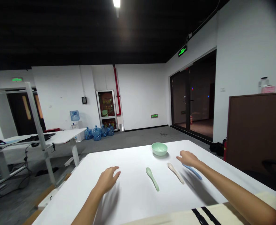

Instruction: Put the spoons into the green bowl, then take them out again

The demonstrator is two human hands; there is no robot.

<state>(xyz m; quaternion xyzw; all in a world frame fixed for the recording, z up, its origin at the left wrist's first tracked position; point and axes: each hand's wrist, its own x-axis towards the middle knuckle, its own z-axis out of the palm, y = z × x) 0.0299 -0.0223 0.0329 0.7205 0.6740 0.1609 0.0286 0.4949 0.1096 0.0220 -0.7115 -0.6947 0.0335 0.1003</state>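
A light green bowl (160,149) stands upright near the far edge of the white table (133,203). In front of it lie a green spoon (152,178) and a beige spoon (175,173), side by side. A blue spoon (193,172) lies to their right, its upper end partly hidden by my right hand (188,158). That hand hovers over the blue spoon with fingers apart, holding nothing; whether it touches the spoon I cannot tell. To the left of the green spoon, my left hand (108,179) is held above the tabletop, empty, thumb and fingers apart.
Cream cloth with black stripes (205,215) lies along the near table edge. Another white table (65,136) with cables and a metal frame (36,115) is at left. Blue water bottles (97,133) stand by the far wall; a brown cabinet (257,131) is at right.
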